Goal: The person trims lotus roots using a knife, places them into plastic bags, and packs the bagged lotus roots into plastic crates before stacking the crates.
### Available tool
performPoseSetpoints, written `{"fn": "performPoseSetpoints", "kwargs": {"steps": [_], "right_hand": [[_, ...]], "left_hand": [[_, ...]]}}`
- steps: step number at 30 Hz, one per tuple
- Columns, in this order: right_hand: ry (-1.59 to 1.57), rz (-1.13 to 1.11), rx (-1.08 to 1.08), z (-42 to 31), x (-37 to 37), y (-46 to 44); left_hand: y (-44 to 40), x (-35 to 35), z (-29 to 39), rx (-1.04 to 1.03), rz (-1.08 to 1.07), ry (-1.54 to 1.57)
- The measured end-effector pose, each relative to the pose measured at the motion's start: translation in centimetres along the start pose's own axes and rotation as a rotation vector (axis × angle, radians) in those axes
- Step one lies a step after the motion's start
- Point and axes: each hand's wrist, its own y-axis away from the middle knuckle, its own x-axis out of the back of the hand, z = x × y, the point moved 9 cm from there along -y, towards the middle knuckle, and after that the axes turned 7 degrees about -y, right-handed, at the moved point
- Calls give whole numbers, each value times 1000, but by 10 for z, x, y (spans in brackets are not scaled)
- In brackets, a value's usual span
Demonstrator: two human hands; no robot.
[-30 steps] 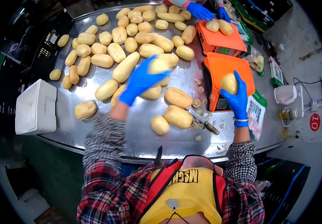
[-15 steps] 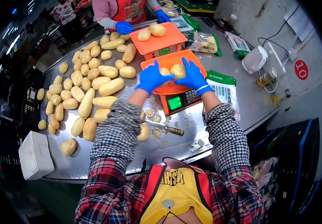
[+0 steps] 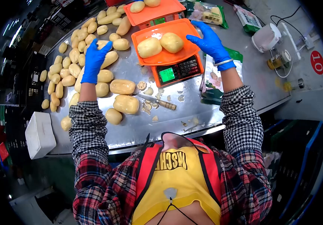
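Note:
Two peeled lotus root pieces (image 3: 160,45) rest side by side in the orange tray (image 3: 187,26) of a scale whose green display (image 3: 167,74) is lit. My right hand (image 3: 211,42), in a blue glove, is at the tray's right edge with thumb and fingers apart, holding nothing. Over the pile of lotus roots (image 3: 69,69) on the left is my left hand (image 3: 96,60), also gloved in blue. Its fingers are spread and nothing is gripped. Below it lie more roots (image 3: 122,87) on the metal table.
A knife (image 3: 157,101) lies among peelings and a cut slice (image 3: 141,85). Behind stands a second orange scale (image 3: 154,13) holding two roots. Printed bags (image 3: 212,80) are right of my scale, a white foam box (image 3: 40,135) at the left edge, and a white kettle (image 3: 266,37) on the right.
Both hands have let go of the two roots, which now sit in the tray. My left hand has moved left over the pile; my right hand has drawn back to the right.

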Motion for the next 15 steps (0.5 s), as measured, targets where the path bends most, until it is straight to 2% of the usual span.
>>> {"fn": "performPoseSetpoints", "kwargs": {"steps": [3,7,8,9,10,11,12,13,14,15], "right_hand": [[-32,-23,31,-4,-17,-3],[-72,-62,15,-2,-42,-4],[-86,-74,5,-8,-49,2],[-110,-100,34,-20,-63,-3],[-44,-109,64,-32,-76,-6],[-44,-155,49,-36,-91,-5],[25,-147,58,-44,-104,-4],[84,-179,2,-49,-117,1],[171,-213,61,-70,-127,-1],[248,-269,-13,-70,-128,0]], "left_hand": [[22,-27,43,-89,-46,12],[36,-78,83,-395,-78,-143],[49,-78,112,-388,-320,-12],[50,-86,112,-456,-401,22],[50,-86,96,-514,-120,-320],[58,-93,99,-425,-348,-485],[60,-106,85,-548,-217,-339],[61,-111,73,-524,-112,-264],[58,-101,74,-491,-151,-367],[60,-87,84,-503,-180,-429]]}}
